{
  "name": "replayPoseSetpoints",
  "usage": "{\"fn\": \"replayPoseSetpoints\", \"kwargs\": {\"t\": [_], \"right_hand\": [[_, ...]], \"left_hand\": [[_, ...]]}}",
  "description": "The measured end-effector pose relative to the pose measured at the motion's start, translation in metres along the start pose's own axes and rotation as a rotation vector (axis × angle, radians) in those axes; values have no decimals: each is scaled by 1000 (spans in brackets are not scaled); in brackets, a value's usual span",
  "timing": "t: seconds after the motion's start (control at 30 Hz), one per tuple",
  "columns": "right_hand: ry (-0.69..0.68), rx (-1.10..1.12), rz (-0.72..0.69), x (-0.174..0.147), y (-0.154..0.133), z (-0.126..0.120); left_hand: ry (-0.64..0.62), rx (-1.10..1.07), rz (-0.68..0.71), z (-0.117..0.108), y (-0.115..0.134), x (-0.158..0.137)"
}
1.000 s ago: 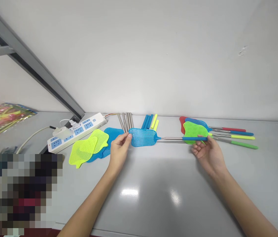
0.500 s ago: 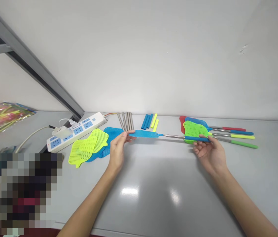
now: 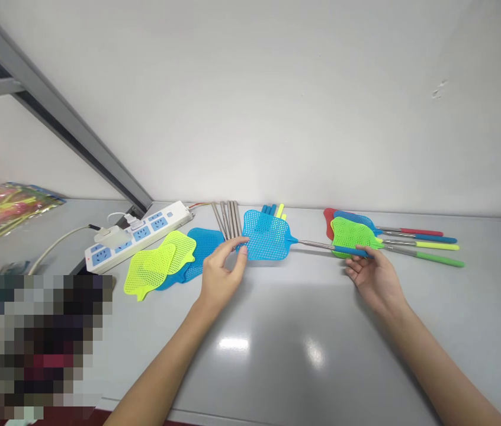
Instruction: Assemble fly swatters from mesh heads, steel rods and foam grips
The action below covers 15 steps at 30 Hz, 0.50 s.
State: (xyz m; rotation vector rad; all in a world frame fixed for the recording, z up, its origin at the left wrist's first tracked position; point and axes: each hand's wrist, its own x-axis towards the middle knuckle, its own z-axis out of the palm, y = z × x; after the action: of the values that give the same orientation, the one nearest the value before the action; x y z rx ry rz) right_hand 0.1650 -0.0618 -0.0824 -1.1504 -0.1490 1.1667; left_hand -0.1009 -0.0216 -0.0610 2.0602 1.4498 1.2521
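Observation:
A blue fly swatter (image 3: 267, 236) is held level above the table, its perforated head facing me. My left hand (image 3: 224, 269) has its thumb and fingers closed on the left edge of that head. At the other end, my right hand (image 3: 377, 275) grips the blue handle sleeve between thumb and fingers. A thin metal rod joins head and handle. Loose yellow swatter heads (image 3: 148, 272) and blue swatter heads (image 3: 206, 248) lie left of my left hand. Behind the held head are metal rods (image 3: 233, 219), blue sleeves (image 3: 272, 209) and yellow sleeves (image 3: 280, 210), partly hidden.
Several complete fly swatters, among them a green one (image 3: 432, 257) and a red one (image 3: 423, 231), lie beyond my right hand. A white power strip (image 3: 170, 216) with plugs and cords sits at the left. Plastic-wrapped items (image 3: 10, 207) are farther left. A wall (image 3: 304, 118) closes off the back.
The swatter has rolled about its length, so its head turned from nearly edge-on to facing me. My left hand moved slightly right along with it; my right hand shifted slightly left.

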Motion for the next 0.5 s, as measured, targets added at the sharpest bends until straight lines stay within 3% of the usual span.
{"fn": "replayPoseSetpoints", "kwargs": {"t": [0.23,0.5], "right_hand": [[-7,7,3,1,1,-2],[-18,23,10,1,1,-2]], "left_hand": [[-42,116,189,0,-6,2],[-84,111,158,-1,-5,2]]}}
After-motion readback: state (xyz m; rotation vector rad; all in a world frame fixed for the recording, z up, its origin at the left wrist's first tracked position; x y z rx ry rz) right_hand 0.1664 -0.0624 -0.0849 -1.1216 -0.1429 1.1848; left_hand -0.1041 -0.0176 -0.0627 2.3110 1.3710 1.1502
